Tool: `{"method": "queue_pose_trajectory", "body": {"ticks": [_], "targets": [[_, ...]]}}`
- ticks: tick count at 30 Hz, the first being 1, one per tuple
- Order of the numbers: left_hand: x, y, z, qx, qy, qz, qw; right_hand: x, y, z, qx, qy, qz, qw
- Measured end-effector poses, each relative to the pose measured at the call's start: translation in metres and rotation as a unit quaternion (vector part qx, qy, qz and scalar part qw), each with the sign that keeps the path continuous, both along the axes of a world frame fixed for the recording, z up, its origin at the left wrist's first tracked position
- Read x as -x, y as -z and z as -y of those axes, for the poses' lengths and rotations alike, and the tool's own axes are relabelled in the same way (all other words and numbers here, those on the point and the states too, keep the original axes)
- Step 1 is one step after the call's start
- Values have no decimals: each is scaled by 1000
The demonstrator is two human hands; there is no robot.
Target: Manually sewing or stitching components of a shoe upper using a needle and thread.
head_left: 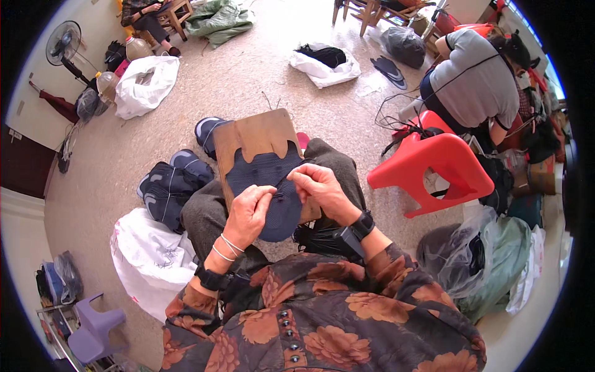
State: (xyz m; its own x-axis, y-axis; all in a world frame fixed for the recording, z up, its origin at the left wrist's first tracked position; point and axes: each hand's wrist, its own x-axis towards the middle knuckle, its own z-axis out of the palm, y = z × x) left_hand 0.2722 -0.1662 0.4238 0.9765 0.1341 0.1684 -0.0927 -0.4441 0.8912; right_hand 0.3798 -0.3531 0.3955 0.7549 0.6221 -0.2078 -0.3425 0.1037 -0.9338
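1. i sit with a wooden board [257, 133] across my knees, and a dark blue shoe upper [268, 186] lies flat on it, its rounded end hanging over the board's near edge toward my lap.
2. my left hand [248, 214] rests on the near left part of the shoe upper, fingers curled and clenched, thumb and forefinger pinching the fabric beside a short seam line.
3. my right hand [319, 186] sits at the right edge of the shoe upper, fingers pinched together on a thin black thread [290, 175] that runs from the fabric up toward the board's right edge; i cannot make out a needle.
4. the two hands are just apart, and the pinched spot lies between them, near the middle of the shoe upper's near half.
5. a bundle of black cords [313, 239] lies in my lap under the right wrist.
6. on the floor to my left sits a pile of dark blue shoe parts [170, 186], with a white bag [149, 257] nearer me.
7. a red plastic stool [434, 167] stands to my right, and beyond it a person in a grey shirt [474, 80] sits bent over.
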Motion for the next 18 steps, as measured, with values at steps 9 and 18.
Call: {"method": "queue_pose_trajectory", "body": {"ticks": [9, 18], "targets": [[6, -19, 7, 72, -9, -82, 994, 12, -8, 5, -20, -31, 2, 999], [13, -16, 5, 67, -28, -54, 996, 19, -4, 9, -9, -56, 22, 998]]}}
